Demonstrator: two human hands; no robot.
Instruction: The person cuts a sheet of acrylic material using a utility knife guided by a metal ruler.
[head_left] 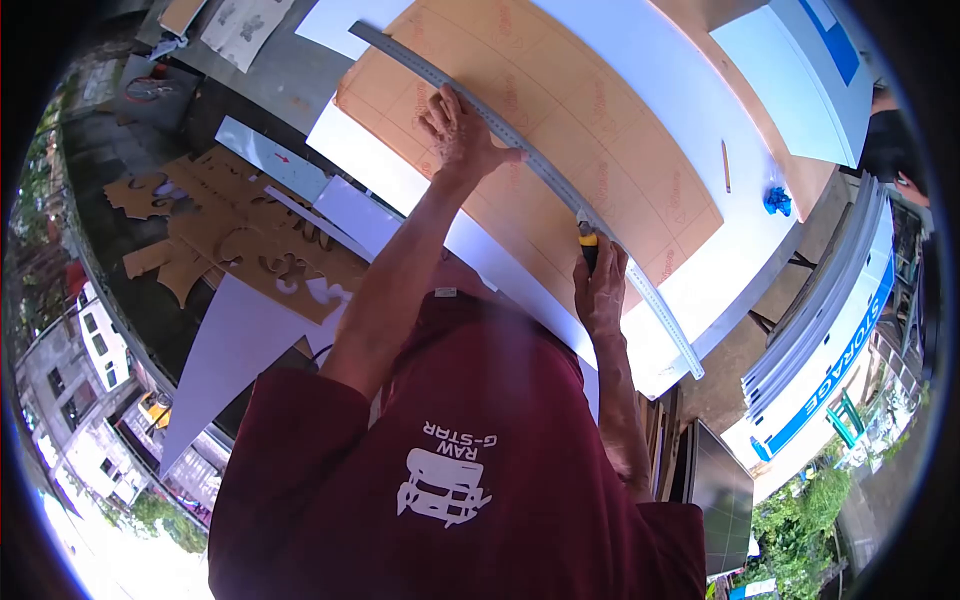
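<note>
A long metal ruler (540, 165) lies across a brown paper-covered sheet (560, 95) marked with a pencilled grid and red print. My left hand (462, 135) presses on the ruler's upper half, fingers spread and thumb on its edge. Lower along the ruler, my right hand (603, 285) is wrapped round a yellow and black cutter (588, 240), its tip at the ruler's edge. The brown sheet rests on a larger white sheet (690, 100).
A pencil (726, 166) and a crumpled blue item (777, 201) lie on the right. Cut brown scraps (220, 215) are at the left. Sheets with a STORAGE sign (835, 370) stand at the right. Another person's hand (910, 189) shows at the far right edge.
</note>
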